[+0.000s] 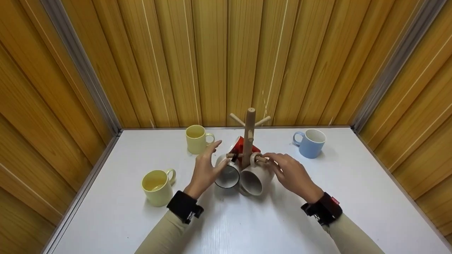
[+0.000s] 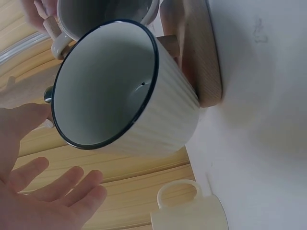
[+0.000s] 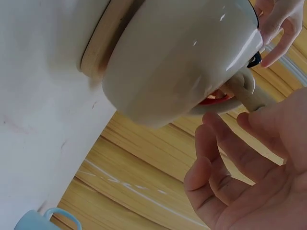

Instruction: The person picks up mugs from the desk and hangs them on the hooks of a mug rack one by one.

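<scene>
A wooden mug tree (image 1: pixel 248 139) stands on the table, with mugs on its lower pegs. A white ribbed mug with a dark rim (image 2: pixel 177 105) hangs on the left one, its mouth tilted forward. Beside it hangs an off-white mug (image 3: pixel 177 62), its handle looped over the right peg. My left hand (image 1: pixel 206 167) is at the dark-rimmed mug's handle side, fingers spread, thumb by the peg's end. My right hand (image 1: pixel 293 173) is beside the off-white mug, its thumb at the peg's tip and its fingers loosely bent. A red mug (image 1: pixel 239 144) is partly hidden behind the post.
Two yellow mugs stand on the left: one near the back (image 1: pixel 196 143), one nearer the front (image 1: pixel 159 194). A light blue mug (image 1: pixel 311 146) stands at the back right. Upper pegs (image 1: pixel 263 121) stick out from the post. Wood-patterned walls (image 1: pixel 212 63) enclose the white table (image 1: pixel 247 225).
</scene>
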Motion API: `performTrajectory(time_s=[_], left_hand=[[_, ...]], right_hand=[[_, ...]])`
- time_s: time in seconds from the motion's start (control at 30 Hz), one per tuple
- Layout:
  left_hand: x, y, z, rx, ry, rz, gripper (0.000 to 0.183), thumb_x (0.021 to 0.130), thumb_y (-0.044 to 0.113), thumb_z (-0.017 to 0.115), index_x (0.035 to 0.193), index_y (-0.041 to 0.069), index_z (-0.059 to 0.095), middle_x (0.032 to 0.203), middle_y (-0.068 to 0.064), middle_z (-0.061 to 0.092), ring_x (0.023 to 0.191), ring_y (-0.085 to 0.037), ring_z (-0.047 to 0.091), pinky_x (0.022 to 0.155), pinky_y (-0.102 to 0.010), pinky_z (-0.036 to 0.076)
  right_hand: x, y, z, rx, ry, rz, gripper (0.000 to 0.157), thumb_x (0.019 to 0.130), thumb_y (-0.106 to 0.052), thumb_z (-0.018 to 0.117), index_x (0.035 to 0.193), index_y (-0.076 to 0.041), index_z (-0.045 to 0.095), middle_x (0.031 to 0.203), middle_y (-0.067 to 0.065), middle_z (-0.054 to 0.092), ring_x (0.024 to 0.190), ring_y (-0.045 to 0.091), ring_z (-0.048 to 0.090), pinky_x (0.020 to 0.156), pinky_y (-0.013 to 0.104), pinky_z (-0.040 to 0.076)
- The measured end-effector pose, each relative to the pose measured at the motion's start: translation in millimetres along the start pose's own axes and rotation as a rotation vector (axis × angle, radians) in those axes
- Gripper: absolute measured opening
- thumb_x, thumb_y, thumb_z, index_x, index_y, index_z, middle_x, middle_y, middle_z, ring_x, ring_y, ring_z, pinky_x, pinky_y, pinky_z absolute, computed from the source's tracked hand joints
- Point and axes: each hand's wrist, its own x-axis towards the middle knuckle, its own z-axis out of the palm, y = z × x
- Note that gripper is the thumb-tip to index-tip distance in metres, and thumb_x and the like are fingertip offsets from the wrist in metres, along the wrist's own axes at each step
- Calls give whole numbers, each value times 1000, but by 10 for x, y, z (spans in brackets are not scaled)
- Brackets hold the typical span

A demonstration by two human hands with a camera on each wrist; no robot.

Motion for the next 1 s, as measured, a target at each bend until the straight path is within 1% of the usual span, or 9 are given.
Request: performTrajectory(time_s=[0.1, 0.23, 0.3, 0.47, 0.57, 0.77, 0.87, 1.0], left_hand=[[-50, -3, -17, 16, 3, 15, 59, 87, 17, 84, 138, 0, 60, 134, -16, 66, 110, -33, 67, 95, -46, 54], [-138, -16, -50, 26, -12, 22, 60, 86, 17, 84, 139, 1, 60, 134, -15, 66, 112, -31, 67, 96, -44, 54], [-184, -14, -73, 25, -23, 17, 62, 86, 17, 84, 140, 1, 59, 135, -15, 65, 114, -31, 66, 97, -43, 54], [-297, 8, -130, 22, -41, -13, 63, 87, 18, 83, 142, 1, 57, 136, -15, 65, 115, -31, 66, 98, -45, 54], [-363, 22, -149, 16, -46, -34, 64, 87, 18, 83, 142, 2, 57, 137, -15, 64, 116, -31, 66, 99, -45, 53], [-488, 23, -154, -4, -47, -46, 64, 88, 20, 82, 144, 3, 56, 140, -14, 62, 118, -31, 65, 101, -46, 52], [-533, 38, -165, 4, -50, -49, 65, 88, 22, 81, 145, 5, 55, 140, -14, 62, 118, -30, 65, 101, -46, 52], [-572, 83, -182, 13, -55, -51, 65, 89, 24, 80, 145, 4, 55, 140, -14, 63, 117, -30, 65, 100, -45, 53]], right_hand=[[33, 72, -12, -9, 30, 0, 26, 97, -4, 69, 122, -11, 71, 97, 4, 73, 83, 22, 64, 66, 37, 53], [69, 164, -32, -10, 46, 17, 27, 97, -6, 70, 123, -11, 71, 102, 6, 74, 85, 26, 63, 66, 39, 52], [87, 212, -44, -10, 46, 18, 29, 96, -8, 71, 125, -10, 70, 106, 8, 73, 89, 30, 63, 70, 42, 52], [148, 369, -77, -32, 50, 19, 37, 95, -12, 74, 131, -9, 68, 119, 14, 70, 103, 38, 62, 87, 51, 49], [179, 511, -85, -61, 59, 37, 42, 94, -15, 76, 134, -9, 66, 124, 17, 66, 107, 42, 59, 90, 54, 47], [191, 853, -80, -128, 54, 110, 51, 92, -20, 78, 140, -12, 61, 132, 24, 58, 109, 48, 54, 88, 61, 45], [174, 1002, -66, -176, 46, 140, 54, 91, -22, 79, 141, -13, 59, 136, 28, 55, 111, 51, 51, 88, 65, 44], [164, 1168, -63, -235, 35, 166, 58, 90, -24, 80, 142, -13, 58, 141, 30, 50, 116, 54, 48, 89, 70, 42]])
